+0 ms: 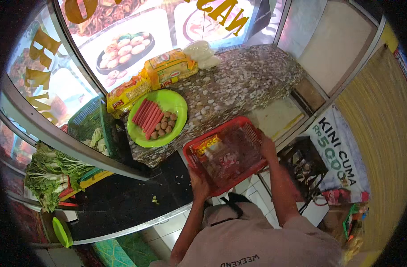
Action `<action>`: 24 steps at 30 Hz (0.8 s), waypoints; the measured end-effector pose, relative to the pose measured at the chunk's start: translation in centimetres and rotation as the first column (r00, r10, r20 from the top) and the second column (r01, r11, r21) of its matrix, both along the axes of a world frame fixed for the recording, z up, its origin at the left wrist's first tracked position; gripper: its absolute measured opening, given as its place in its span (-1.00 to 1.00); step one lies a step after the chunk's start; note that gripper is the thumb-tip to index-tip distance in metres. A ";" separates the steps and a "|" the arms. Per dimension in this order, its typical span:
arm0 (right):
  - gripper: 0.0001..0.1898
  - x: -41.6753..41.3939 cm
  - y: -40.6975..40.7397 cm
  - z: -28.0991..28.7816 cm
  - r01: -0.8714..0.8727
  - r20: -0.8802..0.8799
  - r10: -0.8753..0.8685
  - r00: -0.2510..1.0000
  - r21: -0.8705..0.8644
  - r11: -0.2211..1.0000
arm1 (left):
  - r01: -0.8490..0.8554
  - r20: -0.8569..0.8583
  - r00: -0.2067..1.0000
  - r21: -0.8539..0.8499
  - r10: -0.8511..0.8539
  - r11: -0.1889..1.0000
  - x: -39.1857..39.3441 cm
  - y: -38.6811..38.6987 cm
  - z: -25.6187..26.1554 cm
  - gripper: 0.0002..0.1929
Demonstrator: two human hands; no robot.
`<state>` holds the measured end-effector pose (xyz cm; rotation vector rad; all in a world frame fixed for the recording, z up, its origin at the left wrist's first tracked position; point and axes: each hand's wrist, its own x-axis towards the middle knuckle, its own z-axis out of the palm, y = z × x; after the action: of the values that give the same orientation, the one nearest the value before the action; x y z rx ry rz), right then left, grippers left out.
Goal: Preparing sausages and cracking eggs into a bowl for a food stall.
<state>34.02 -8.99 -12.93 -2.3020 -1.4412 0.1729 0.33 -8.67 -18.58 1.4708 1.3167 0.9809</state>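
Note:
A red plastic basket (pixel 236 182) is held between my two hands, in front of my body at the edge of the pebble-patterned counter (pixel 220 90). My left hand (pixel 199 182) grips its near left corner. On the opposite short side, my right hand (pixel 267 147) holds the rim. Inside the basket lie a yellow packet (pixel 208 146) and a clear plastic bag (pixel 228 160), whose contents I cannot make out. Beyond it on the counter sits a lime-green plate (pixel 180 115) with a row of red sausages (pixel 148 116) and several brown meatballs (pixel 163 126).
Yellow noodle packs (pixel 170 66) and clear bags (pixel 200 53) line the glass. Leafy greens (pixel 49 177) lie at the left, near a green basket (pixel 89 116) behind a metal frame. A black worktop (pixel 123 197) bears scraps. At the right are a dark stove-like appliance (pixel 303 163) and a printed banner (pixel 337 150).

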 end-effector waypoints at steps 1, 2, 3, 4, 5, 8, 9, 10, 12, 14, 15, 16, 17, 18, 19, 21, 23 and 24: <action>-0.40 0.1 -0.1 -0.3 -0.006 -0.057 0.004 0.998 -0.029 1.000 | -0.012 0.026 1.000 -0.050 0.013 0.999 0.2 -0.4 1.1 -0.20; -0.39 0.5 -0.2 -0.5 -0.014 -0.112 0.007 0.994 -0.058 0.998 | -0.024 0.053 0.998 -0.100 0.029 0.995 0.5 -0.6 1.8 -0.18; -0.39 0.4 -0.3 -0.7 -0.039 -0.116 0.033 0.993 -0.051 0.998 | -0.049 0.049 0.997 -0.094 0.054 0.994 0.2 -0.7 2.4 -0.18; -0.37 0.7 -0.5 -1.1 -0.041 -0.089 0.036 0.995 -0.063 0.997 | 0.008 0.001 1.000 -0.001 -0.008 1.000 0.1 -0.6 2.5 -0.20; -0.35 1.3 -0.6 -1.5 -0.041 -0.062 0.037 0.997 -0.074 0.996 | 0.070 -0.053 0.996 0.088 -0.066 0.994 0.2 -0.6 2.7 -0.22; -0.32 -0.1 -0.2 -0.4 -0.088 -0.080 0.085 0.993 -0.034 0.996 | 0.038 -0.042 0.999 0.159 -0.031 0.986 -0.5 -0.4 2.4 -0.27; -0.32 -0.7 -0.1 0.6 -0.058 -0.081 0.053 0.995 -0.066 0.996 | 0.031 -0.067 0.998 0.232 -0.015 0.972 -0.7 -0.4 2.3 -0.28; -0.32 -0.4 0.0 0.2 -0.067 -0.082 0.062 0.995 -0.059 0.996 | 0.051 0.098 0.993 0.155 -0.067 0.987 -0.5 -0.3 1.9 -0.28; -0.31 0.0 0.1 0.0 -0.102 -0.023 0.102 0.995 0.016 0.995 | 0.026 0.122 0.992 0.082 -0.036 0.996 0.1 -0.1 2.1 -0.29; -0.27 0.6 -0.1 0.5 -0.085 -0.058 0.082 0.995 -0.053 0.995 | -0.016 -0.079 0.997 0.082 0.023 0.996 1.1 -0.4 3.3 -0.29; -0.24 0.4 0.1 1.3 -0.077 -0.094 0.066 0.993 -0.117 0.990 | -0.031 -0.087 0.995 0.094 0.039 0.995 1.3 -0.4 3.4 -0.29; -0.24 0.4 0.3 1.6 -0.093 -0.101 0.082 0.992 -0.104 0.990 | -0.017 -0.042 0.999 0.125 0.023 0.992 1.3 -0.5 3.4 -0.29; -0.19 0.4 0.3 1.8 -0.112 -0.090 0.100 0.991 -0.135 0.985 | -0.003 0.002 1.000 0.158 0.003 0.987 1.3 -0.7 3.4 -0.28; -0.14 0.6 0.3 1.9 -0.124 -0.076 0.113 0.991 -0.166 0.978 | 0.015 0.048 0.999 0.191 -0.024 0.981 1.6 -0.9 3.3 -0.27; -0.14 0.7 0.3 1.9 -0.132 -0.078 0.121 0.990 -0.154 0.979 | 0.033 0.092 0.994 0.225 -0.054 0.974 1.8 -1.0 3.2 -0.26; -0.07 1.0 0.3 1.9 -0.126 -0.100 0.106 0.989 -0.219 0.968 | 0.051 0.133 0.987 0.268 -0.089 0.962 2.4 -0.8 3.2 -0.24; -0.07 1.8 0.0 1.4 -0.137 -0.083 0.122 0.989 -0.211 0.968 | -0.109 -0.172 0.979 0.033 0.113 0.994 3.1 -0.7 3.5 -0.26; -0.08 1.5 0.0 0.8 -0.168 -0.049 0.162 0.986 -0.149 0.974 | -0.050 -0.073 0.995 0.216 0.067 0.975 2.3 -0.6 2.3 -0.26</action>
<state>35.55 -8.97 -12.15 -2.2829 -1.6524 0.3855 2.59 -9.27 -16.27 1.6563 1.3513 1.1421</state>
